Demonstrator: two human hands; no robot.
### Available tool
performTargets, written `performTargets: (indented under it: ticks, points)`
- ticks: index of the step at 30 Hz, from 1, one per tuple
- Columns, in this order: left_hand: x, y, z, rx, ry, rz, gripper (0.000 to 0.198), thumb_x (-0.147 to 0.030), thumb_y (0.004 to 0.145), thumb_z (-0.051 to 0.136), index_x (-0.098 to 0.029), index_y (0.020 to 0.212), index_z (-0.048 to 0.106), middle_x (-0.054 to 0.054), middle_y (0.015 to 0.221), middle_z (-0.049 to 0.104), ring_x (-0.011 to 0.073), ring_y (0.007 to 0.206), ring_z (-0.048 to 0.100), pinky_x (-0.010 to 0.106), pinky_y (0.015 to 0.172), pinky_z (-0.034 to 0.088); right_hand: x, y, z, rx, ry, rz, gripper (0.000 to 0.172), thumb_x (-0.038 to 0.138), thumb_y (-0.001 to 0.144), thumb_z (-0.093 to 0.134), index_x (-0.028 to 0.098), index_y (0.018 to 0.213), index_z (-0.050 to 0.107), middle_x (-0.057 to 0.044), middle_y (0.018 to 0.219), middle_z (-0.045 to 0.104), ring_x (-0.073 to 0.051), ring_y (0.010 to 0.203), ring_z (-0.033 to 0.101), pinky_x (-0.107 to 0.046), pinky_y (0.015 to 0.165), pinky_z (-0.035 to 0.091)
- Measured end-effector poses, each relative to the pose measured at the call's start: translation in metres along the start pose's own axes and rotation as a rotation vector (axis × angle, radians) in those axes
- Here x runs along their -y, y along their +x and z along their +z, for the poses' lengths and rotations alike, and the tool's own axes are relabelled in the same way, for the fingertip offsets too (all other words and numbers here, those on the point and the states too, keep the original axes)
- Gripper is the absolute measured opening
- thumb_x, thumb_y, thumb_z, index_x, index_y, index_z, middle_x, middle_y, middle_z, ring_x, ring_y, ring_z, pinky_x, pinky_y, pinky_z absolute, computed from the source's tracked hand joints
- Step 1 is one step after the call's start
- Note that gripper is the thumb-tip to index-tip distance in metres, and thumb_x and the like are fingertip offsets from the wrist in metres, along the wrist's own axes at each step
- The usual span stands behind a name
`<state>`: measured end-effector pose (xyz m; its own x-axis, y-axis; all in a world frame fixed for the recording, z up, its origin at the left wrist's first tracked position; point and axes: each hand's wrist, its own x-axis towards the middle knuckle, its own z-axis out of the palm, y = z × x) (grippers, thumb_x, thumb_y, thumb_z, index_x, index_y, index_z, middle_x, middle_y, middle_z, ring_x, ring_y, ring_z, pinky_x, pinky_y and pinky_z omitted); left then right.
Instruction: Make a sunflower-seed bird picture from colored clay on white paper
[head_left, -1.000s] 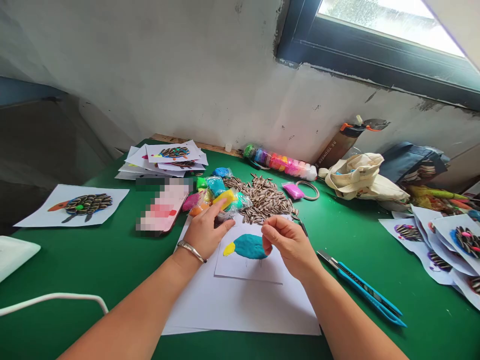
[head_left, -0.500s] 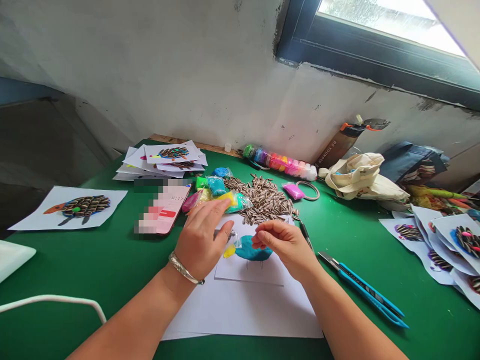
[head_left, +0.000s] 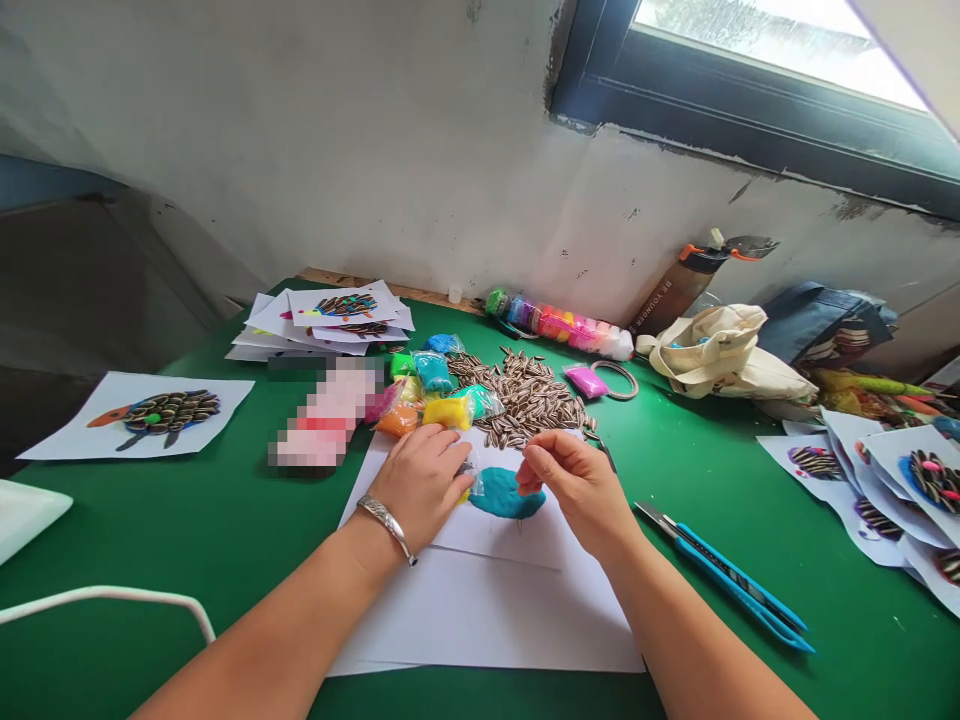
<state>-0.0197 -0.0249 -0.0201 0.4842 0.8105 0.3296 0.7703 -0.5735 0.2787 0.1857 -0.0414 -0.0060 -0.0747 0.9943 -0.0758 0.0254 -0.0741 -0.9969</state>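
Careful here: the left hand [head_left: 421,475], palm down with fingers slightly parted, covers part of a clear packet [head_left: 478,478], and I can't tell whether it's gripping. If that hand drags sideways, it could smear the yellow clay [head_left: 464,498] by its thumb or skew the small paper [head_left: 491,550]. On the right hand [head_left: 577,485], thumb and fingertips pinch together; anything between them is hidden. The teal clay oval [head_left: 499,494] lies between both hands, its right end partly behind the right fingertips.

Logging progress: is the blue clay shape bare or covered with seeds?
Bare where visible: only plain blue clay shows; the right hand hides part.
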Motion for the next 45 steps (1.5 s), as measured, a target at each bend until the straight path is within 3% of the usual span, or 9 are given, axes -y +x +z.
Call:
performTargets:
  ticks: [8, 13, 17, 23, 31, 37, 41, 45]
  points:
    - [0.007, 0.003, 0.010, -0.169, -0.038, -0.015, 0.024, -0.027, 0.084, 0.060, -0.015, 0.104, 0.067, 0.012, 0.104, 0.069, 0.0275, 0.102, 0.059, 0.043, 0.091, 0.050, 0.000, 0.000, -0.003, -0.045, 0.000, -0.008, 0.028, 0.042, 0.081, 0.066, 0.018, 0.070, 0.057, 0.004, 0.052, 0.054, -0.010, 0.050, 0.049, -0.022, 0.049, 0.041]
    - [0.009, 0.003, -0.002, -0.257, -0.084, -0.042, 0.023, -0.029, 0.088, 0.054, -0.016, 0.102, 0.068, 0.011, 0.104, 0.070, 0.0265, 0.103, 0.061, 0.045, 0.094, 0.049, 0.004, 0.002, -0.002, -0.019, 0.100, 0.060, 0.022, 0.037, 0.076, 0.071, 0.017, 0.082, 0.064, -0.002, 0.070, 0.068, -0.015, 0.065, 0.063, -0.030, 0.065, 0.050]
    - [0.005, 0.003, -0.013, -0.357, -0.104, -0.036, 0.020, -0.024, 0.089, 0.051, -0.019, 0.100, 0.068, 0.008, 0.101, 0.072, 0.0234, 0.100, 0.063, 0.043, 0.097, 0.047, 0.003, 0.003, 0.000, -0.020, 0.115, 0.081, 0.025, 0.039, 0.074, 0.072, 0.017, 0.086, 0.068, -0.005, 0.078, 0.071, -0.019, 0.073, 0.067, -0.035, 0.074, 0.052]
    - [0.001, 0.002, -0.014, -0.322, -0.144, 0.033, 0.018, -0.021, 0.089, 0.052, -0.017, 0.095, 0.068, 0.007, 0.094, 0.072, 0.0219, 0.095, 0.064, 0.038, 0.091, 0.049, 0.001, 0.002, 0.002, 0.029, 0.112, 0.099, 0.025, 0.039, 0.074, 0.072, 0.018, 0.086, 0.065, -0.003, 0.077, 0.070, -0.017, 0.073, 0.066, -0.033, 0.074, 0.052]
    - [0.005, 0.004, -0.016, -0.297, -0.124, 0.014, 0.020, -0.023, 0.090, 0.049, -0.018, 0.090, 0.069, 0.007, 0.091, 0.073, 0.0223, 0.090, 0.065, 0.040, 0.087, 0.051, 0.001, -0.001, -0.002, 0.037, -0.125, 0.026, 0.036, 0.047, 0.084, 0.060, 0.019, 0.062, 0.055, 0.002, 0.053, 0.056, -0.010, 0.050, 0.049, -0.024, 0.051, 0.040]
    - [0.002, 0.004, -0.019, -0.392, -0.142, 0.048, 0.017, -0.019, 0.089, 0.051, -0.018, 0.091, 0.068, 0.006, 0.091, 0.072, 0.0199, 0.090, 0.065, 0.037, 0.090, 0.051, -0.004, -0.003, 0.002, 0.151, -0.100, -0.022, 0.016, 0.037, 0.079, 0.067, 0.021, 0.080, 0.066, 0.001, 0.069, 0.061, -0.014, 0.066, 0.056, -0.027, 0.061, 0.045]
    - [-0.002, 0.001, -0.024, -0.417, -0.183, 0.064, 0.014, -0.015, 0.088, 0.054, -0.016, 0.091, 0.067, 0.006, 0.090, 0.072, 0.0191, 0.090, 0.066, 0.036, 0.091, 0.050, -0.005, -0.006, 0.007, 0.190, -0.318, -0.155, 0.015, 0.032, 0.086, 0.059, 0.023, 0.086, 0.071, -0.002, 0.081, 0.066, -0.017, 0.076, 0.058, -0.029, 0.068, 0.044]
    - [-0.007, -0.002, -0.029, -0.456, -0.213, 0.052, 0.013, -0.014, 0.086, 0.055, -0.016, 0.091, 0.067, 0.006, 0.089, 0.072, 0.0186, 0.090, 0.066, 0.035, 0.093, 0.050, -0.001, -0.011, 0.015, 0.265, -0.495, -0.253, 0.018, 0.029, 0.089, 0.055, 0.023, 0.082, 0.069, -0.001, 0.074, 0.062, -0.015, 0.070, 0.054, -0.027, 0.063, 0.040]
